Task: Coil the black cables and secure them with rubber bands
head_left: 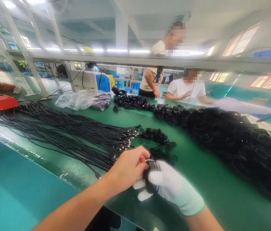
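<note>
My right hand (171, 183), in a white glove, is closed round a coiled black cable (151, 178) above the green table. My bare left hand (129, 165) meets it from the left, its thumb and fingers pinched at the coil's upper left edge; what lies between these fingertips is too small to tell. Long straight black cables (73, 131) with metal plugs lie to the left, beyond my left forearm. Just past my hands sits a small heap of black rings (157, 136).
A large pile of coiled black cables (222, 134) covers the right side. Plastic bags (82, 100) lie at the back, a red control box (1, 102) at the far left. Across the table are two people, one standing, one seated. A metal rail (126, 61) crosses above.
</note>
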The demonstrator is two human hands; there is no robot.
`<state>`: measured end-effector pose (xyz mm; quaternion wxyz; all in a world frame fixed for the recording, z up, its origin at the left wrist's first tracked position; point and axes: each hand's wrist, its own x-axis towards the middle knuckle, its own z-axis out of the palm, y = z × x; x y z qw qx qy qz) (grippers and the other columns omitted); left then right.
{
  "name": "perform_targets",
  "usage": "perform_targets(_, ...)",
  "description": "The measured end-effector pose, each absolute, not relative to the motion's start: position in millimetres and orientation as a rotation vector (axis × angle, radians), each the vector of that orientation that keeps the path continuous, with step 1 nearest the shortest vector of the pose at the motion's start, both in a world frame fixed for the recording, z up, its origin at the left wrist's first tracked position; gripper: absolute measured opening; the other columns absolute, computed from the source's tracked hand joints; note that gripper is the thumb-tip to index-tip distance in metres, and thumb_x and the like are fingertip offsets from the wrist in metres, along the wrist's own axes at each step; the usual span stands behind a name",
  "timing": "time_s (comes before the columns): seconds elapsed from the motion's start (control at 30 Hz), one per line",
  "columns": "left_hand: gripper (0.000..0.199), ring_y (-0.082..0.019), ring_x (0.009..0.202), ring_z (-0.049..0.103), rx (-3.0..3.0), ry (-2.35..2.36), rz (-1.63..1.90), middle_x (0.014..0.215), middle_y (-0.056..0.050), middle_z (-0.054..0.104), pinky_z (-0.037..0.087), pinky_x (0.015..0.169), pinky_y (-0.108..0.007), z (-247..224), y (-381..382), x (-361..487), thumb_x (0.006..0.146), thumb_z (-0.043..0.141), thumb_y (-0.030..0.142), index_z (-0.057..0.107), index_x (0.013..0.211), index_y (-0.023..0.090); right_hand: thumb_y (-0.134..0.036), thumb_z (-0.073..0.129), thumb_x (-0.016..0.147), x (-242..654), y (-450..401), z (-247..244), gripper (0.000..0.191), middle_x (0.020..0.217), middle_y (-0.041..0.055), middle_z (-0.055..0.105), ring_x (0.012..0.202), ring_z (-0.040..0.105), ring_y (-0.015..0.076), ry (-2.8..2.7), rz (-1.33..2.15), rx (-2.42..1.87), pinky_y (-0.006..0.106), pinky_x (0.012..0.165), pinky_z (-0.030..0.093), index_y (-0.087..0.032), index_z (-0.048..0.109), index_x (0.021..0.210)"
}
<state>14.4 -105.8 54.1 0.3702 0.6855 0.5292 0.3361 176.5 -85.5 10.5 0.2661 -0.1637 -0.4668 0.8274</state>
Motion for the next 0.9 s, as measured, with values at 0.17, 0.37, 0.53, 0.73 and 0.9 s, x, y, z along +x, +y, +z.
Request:
perform_targets(0.17,0.015,-0.011,0.054,0.054,1.606,1.423,0.833,0.065,0.003,0.058,0.041,0.049,-0.02,41,-95,24,0.072,0.049,0.017,0.057,0.085,0.02,-0.027,0.064,0.077,177,-82,1,0.032,0.086,0.0133,0.064,0.081,0.065,0.0222,-1.224,2.19,-0.483,0.038,0.068,0.055,-0.008,0.06,0.102)
perform_targets(0.37,0.007,-0.011,0.055,0.053,1.594,1.56,0.778,0.064,0.002,0.06,0.037,0.048,-0.02,31,-91,29,0.071,0.053,0.019,0.057,0.076,0.019,-0.027,0.067,0.071,169,-83,1,0.027,0.074,0.0081,0.061,0.065,0.062,0.0164,-1.221,2.174,-0.574,0.029,0.053,0.055,-0.008,0.06,0.088)
perform_targets(0.53,0.008,-0.014,0.061,0.056,1.684,1.581,0.72,0.068,0.0,0.064,0.039,0.051,-0.021,33,-89,24,0.069,0.053,0.019,0.06,0.074,0.019,-0.021,0.067,0.067,165,-84,-1,0.017,0.056,-0.0006,0.053,0.042,0.05,0.0079,-1.245,2.119,-0.746,0.016,0.034,0.041,-0.01,0.057,0.076)
perform_targets(0.73,0.016,-0.015,0.063,0.057,1.765,1.6,0.689,0.069,0.0,0.065,0.04,0.055,-0.022,31,-95,23,0.072,0.047,0.015,0.062,0.075,0.02,-0.025,0.067,0.069,163,-88,-5,0.023,0.067,0.0026,0.055,0.055,0.056,0.0115,-1.204,2.183,-0.65,0.021,0.042,0.05,-0.009,0.059,0.083)
perform_targets(0.9,0.014,-0.014,0.062,0.057,1.82,1.587,0.61,0.067,0.001,0.064,0.039,0.054,-0.022,33,-86,19,0.071,0.049,0.014,0.061,0.076,0.02,-0.024,0.065,0.073,165,-89,-7,0.024,0.082,0.0078,0.059,0.071,0.061,0.0161,-1.171,2.224,-0.633,0.025,0.052,0.053,-0.008,0.06,0.091)
